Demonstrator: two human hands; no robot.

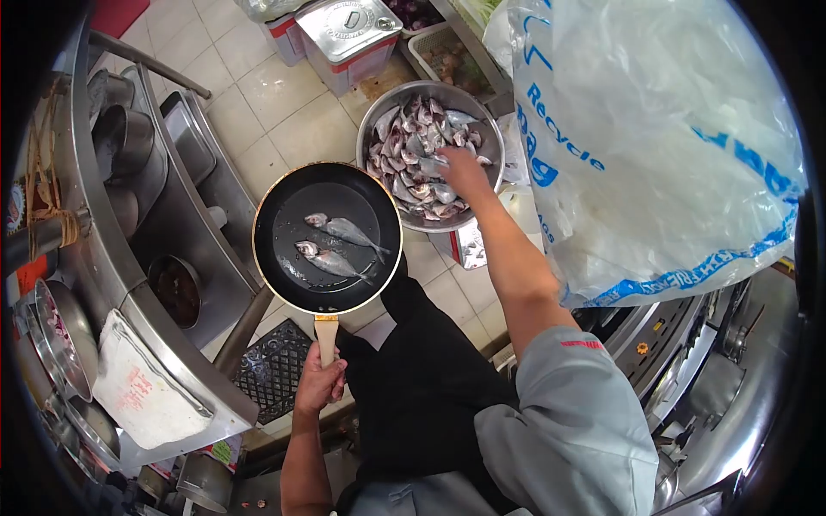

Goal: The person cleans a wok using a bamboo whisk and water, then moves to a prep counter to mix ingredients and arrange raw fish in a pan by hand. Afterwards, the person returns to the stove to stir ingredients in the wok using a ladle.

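My left hand (320,380) is closed around the pale handle of a black frying pan (284,202), held out level above the floor. Two small whole fish, an upper fish (344,230) and a lower fish (331,261), lie side by side in the pan on a shiny, wet-looking surface. To the right of the pan is a wide metal bowl (370,112) heaped with many similar fish (413,138). My right hand (466,176) reaches into this bowl, its fingers closed on a fish (433,167) at the top of the heap. The fingertips are partly hidden.
A large clear plastic bag (654,155) with blue print fills the upper right. Steel shelving (232,249) with pots and trays stands at the left, with a white cloth (151,383) on its edge. Metal tins (348,34) and vegetable baskets (452,60) sit beyond the bowl.
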